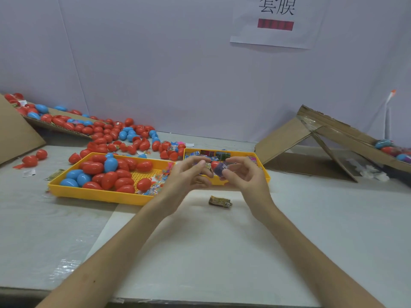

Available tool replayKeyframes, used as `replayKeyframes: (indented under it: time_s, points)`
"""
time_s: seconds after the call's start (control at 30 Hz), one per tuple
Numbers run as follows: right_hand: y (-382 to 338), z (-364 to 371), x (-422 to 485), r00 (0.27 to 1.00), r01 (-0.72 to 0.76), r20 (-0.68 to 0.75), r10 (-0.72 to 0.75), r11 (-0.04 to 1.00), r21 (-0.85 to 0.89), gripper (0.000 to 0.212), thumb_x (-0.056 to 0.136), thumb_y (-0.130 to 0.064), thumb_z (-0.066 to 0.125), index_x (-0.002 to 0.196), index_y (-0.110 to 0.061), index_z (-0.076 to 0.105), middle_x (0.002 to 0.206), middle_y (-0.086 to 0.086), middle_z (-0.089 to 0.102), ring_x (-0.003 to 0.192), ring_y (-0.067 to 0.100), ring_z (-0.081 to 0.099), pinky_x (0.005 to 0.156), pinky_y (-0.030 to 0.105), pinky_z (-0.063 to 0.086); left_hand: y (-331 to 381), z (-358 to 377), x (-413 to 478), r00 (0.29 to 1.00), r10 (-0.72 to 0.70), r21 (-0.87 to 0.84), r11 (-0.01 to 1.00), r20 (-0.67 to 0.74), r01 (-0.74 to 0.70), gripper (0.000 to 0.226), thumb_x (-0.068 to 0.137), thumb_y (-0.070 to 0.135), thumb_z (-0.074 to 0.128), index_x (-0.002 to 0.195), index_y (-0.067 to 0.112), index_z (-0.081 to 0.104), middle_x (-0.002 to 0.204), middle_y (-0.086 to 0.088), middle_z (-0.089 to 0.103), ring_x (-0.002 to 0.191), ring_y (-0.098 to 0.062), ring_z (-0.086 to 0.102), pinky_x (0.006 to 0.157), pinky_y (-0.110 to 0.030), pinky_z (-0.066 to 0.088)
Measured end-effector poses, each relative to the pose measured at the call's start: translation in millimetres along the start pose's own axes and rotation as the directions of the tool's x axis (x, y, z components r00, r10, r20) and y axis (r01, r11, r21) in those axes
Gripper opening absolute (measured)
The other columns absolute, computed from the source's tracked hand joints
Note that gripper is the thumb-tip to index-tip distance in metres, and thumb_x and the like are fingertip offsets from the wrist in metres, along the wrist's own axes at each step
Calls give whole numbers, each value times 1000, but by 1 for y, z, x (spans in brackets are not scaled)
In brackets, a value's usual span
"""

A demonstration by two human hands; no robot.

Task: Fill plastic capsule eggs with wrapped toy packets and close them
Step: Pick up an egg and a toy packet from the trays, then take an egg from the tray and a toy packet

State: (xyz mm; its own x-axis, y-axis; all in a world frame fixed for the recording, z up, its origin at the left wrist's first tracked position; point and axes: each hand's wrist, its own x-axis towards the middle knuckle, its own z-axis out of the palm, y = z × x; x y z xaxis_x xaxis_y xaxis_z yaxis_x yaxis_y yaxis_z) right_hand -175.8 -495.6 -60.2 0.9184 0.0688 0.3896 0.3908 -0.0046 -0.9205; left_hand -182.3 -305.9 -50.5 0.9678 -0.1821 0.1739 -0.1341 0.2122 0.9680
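Single view, head-worn, wide-angle. The camera looks forward and down across the surface (311,230) toward a pale back wall (155,63), which fills the upper part of the frame. Both forearms (111,252) enter from the bottom edge; the left hand (186,176) and right hand (242,174) sit near mid-frame, close to the lens. The near edge of the surface shows along the bottom border, dipping rightward.

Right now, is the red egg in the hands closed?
Open: a purple packet juts from the red egg in the right hand.
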Motion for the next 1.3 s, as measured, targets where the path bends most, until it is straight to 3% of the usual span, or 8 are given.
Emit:
replayKeyframes:
  time_s: [0.17,0.27,0.43,0.5,0.6,0.77,0.97,1.3]
  points:
    - [-5,-13,8,918,-388,173,357,898,207,38,89,-10,72,126,-6,60,103,22,71,87,29,72,82,35,59,26,-27,2,956,211,253,955,-203,-157,19,102,3,52,105,13,68,87,-8,72,73,-17,68,68,-27,57]
    - [-16,-20,25,863,-494,235,448,846,203,48,86,-13,72,131,-4,57,110,20,72,88,27,73,78,30,59,38,-56,3,848,408,572,805,-338,-159,18,99,7,57,99,20,69,91,-2,73,83,-14,69,72,-28,57]
    - [-59,-68,90,927,-92,-188,323,686,722,42,106,-21,48,144,-5,41,103,12,74,87,20,73,77,29,60,32,-101,3,777,358,848,333,-517,411,33,93,28,69,125,23,64,131,-11,62,122,-32,52,100,-53,45]
    - [-64,-87,99,897,-29,-271,349,657,753,50,107,-29,45,149,-7,29,129,20,63,100,28,69,89,37,56,30,-108,2,775,287,826,211,-564,523,46,91,30,72,135,25,58,141,-13,54,131,-35,44,105,-57,37]
    - [-44,-85,87,897,-162,-245,368,790,591,24,108,-20,41,130,-9,45,135,20,59,99,28,69,84,36,56,28,-112,5,766,328,833,243,-553,498,45,88,18,74,131,25,61,139,-13,55,130,-35,45,104,-57,38]
    - [-13,-61,42,950,-218,-216,225,974,56,22,100,1,49,105,-8,68,79,4,73,62,13,67,62,26,53,34,-110,-2,674,501,840,341,-543,422,43,82,0,72,121,18,69,130,-18,58,120,-38,47,93,-53,46]
    - [3,-40,9,979,64,195,62,812,-580,20,91,-6,68,85,-24,75,75,-15,69,63,3,56,61,16,44,35,-116,-5,657,395,766,284,-642,577,45,86,9,74,129,19,65,133,-19,60,127,-39,46,107,-56,31]
    - [8,-30,-1,915,88,358,185,775,-626,21,77,-22,85,96,-26,77,94,-3,66,82,16,61,71,28,51,31,-107,0,736,504,850,494,-452,183,22,95,2,64,114,11,70,115,-11,71,102,-23,64,82,-34,55]
